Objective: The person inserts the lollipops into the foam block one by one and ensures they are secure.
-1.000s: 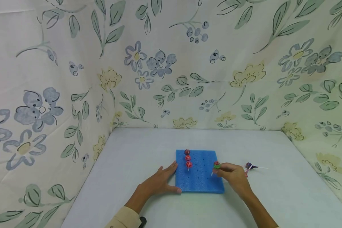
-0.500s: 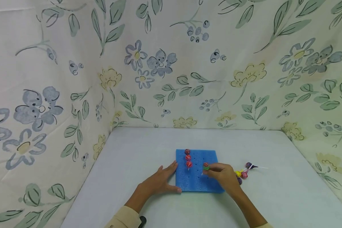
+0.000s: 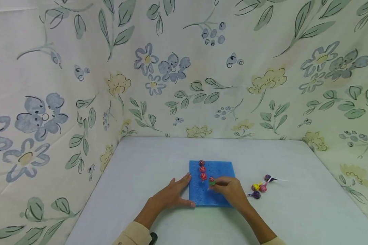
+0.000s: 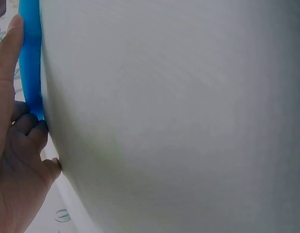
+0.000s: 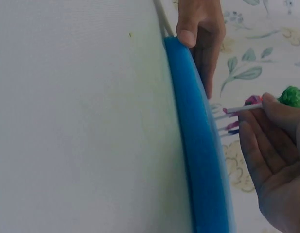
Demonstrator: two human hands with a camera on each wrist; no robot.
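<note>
While the right hand (image 3: pixel 231 192) pinches the lollipop (image 3: pixel 211 179) by its stick (image 5: pixel 243 108) over the foam (image 3: pixel 207 199), at four o'clock from the row (image 3: pixel 202 169), the left hand (image 3: pixel 171 197) lies against the nine-o'clock edge, fingers extended. The lollipop appears light and stiff, best held just below the head. Compared with one second ago, it sits further toward nine o'clock.

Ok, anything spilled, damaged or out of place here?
Nothing looks damaged. Four loose lollipops lie jumbled right of the blue board, sticks pointing different ways, unlike the three lollipops lined up in it. The right wrist view shows a speck on the table.
</note>
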